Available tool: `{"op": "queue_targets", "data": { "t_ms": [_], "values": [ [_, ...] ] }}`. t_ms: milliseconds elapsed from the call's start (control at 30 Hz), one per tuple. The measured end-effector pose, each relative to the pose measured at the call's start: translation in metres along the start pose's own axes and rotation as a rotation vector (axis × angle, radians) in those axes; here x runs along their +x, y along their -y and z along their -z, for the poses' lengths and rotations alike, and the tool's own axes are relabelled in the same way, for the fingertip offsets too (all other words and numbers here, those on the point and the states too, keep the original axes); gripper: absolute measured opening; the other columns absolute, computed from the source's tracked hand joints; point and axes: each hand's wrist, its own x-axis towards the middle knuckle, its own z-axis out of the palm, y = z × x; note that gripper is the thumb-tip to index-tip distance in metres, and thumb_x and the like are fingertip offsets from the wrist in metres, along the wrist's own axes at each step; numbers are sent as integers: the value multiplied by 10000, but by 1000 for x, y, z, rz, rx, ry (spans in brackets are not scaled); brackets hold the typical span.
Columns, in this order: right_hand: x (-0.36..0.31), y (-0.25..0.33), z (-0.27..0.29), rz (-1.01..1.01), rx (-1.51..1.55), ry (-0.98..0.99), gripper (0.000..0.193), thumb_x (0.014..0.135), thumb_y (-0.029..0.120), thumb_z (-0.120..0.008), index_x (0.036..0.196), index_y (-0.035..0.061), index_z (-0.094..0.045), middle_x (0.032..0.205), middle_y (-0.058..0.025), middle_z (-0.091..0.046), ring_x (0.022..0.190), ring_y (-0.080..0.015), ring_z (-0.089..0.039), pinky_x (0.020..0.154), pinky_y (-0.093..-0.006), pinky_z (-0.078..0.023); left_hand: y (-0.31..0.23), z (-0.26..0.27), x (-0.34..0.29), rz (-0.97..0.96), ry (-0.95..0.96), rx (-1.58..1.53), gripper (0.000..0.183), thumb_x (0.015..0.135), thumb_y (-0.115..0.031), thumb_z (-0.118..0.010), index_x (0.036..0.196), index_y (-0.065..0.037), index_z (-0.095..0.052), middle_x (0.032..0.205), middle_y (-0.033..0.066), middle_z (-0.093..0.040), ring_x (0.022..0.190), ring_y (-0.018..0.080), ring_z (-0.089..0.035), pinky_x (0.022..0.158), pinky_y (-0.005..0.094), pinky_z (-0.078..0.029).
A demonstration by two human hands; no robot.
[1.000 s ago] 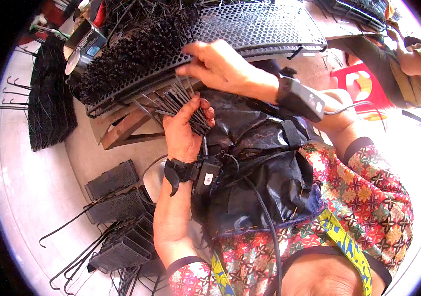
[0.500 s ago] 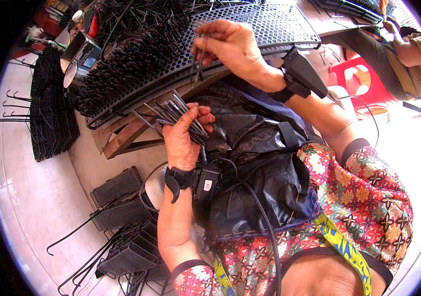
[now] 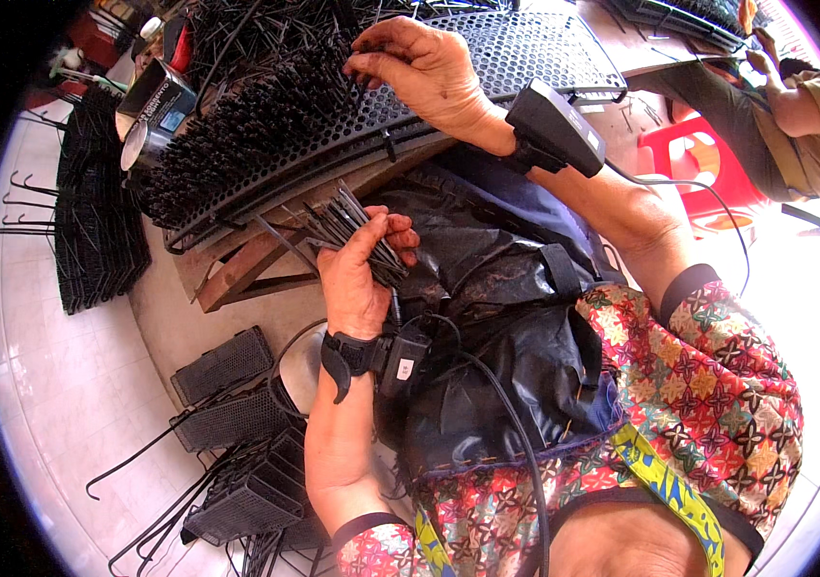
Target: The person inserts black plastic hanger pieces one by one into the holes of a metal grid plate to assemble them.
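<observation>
My left hand [image 3: 360, 274] grips a bundle of thin black rods [image 3: 347, 223] that fans out toward the upper left, just below the edge of a black perforated panel [image 3: 525, 48]. My right hand [image 3: 419, 67] is over that panel, pinching a single black rod [image 3: 360, 79] with its fingertips at a hole. Left of that hand, a dense field of upright black rods [image 3: 237, 144] fills the panel's holes. Both wrists wear a black strapped device with a cable. A black plastic sheet [image 3: 506, 317] covers my lap.
The panel rests on a wooden frame [image 3: 246, 264]. Black mesh baskets with hooks [image 3: 237, 452] lie on the tiled floor at lower left, and a stack of black racks [image 3: 92, 221] at left. Another person sits at upper right by a red stool [image 3: 684, 159].
My right hand went from the bundle up to the panel carrying one rod, and now holds it at the holes. My left hand kept the bundle and lowered slightly.
</observation>
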Motion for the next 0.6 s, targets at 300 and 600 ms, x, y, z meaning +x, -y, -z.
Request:
{"op": "queue_targets", "data": {
  "t_ms": [300,600],
  "values": [
    [5,2,-8,198,-338,168,132,768,114,-579,847,9,-578,587,-114,-570,519,-179,-582,470,-261,-453,0,0,0,7,12,-1,144,762,-77,-564,873,10,-535,735,140,-596,593,203,-592,471,277,-468],
    [31,22,-16,410,-635,407,75,614,80,-522,614,5,-528,558,-190,-509,566,-346,-546,493,-389,-445,-1,2,0,83,48,43,187,799,-106,-522,965,-30,-482,768,108,-567,642,191,-554,514,293,-430]
  ]
}}
